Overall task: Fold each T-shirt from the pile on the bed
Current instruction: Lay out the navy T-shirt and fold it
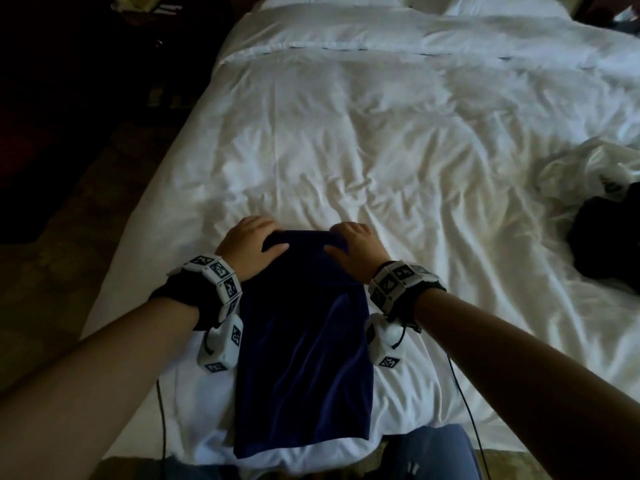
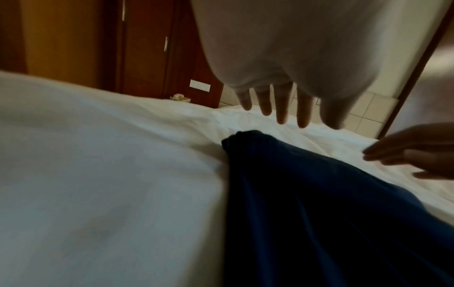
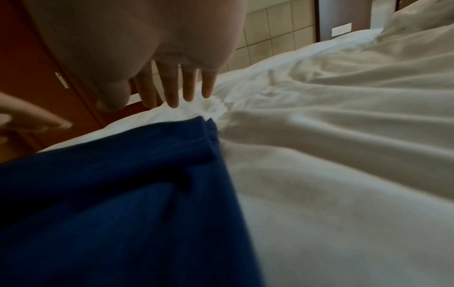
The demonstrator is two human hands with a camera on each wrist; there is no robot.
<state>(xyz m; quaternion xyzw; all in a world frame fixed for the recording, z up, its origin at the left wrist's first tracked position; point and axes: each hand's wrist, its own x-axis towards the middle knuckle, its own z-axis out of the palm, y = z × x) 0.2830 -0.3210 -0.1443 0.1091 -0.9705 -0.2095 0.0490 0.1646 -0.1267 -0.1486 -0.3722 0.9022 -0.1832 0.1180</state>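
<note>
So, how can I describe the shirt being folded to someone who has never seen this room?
Look at the big white bed, at its near edge. The dark blue shirt lies there as one long narrow strip, unlike the black pile at the right.

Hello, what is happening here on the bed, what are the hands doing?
A person is folding a dark blue T-shirt on the white bed. It lies as a long narrow strip. The left hand and right hand are at its far corners, fingers straight, not gripping. Dark clothes wait at the right edge.
</note>
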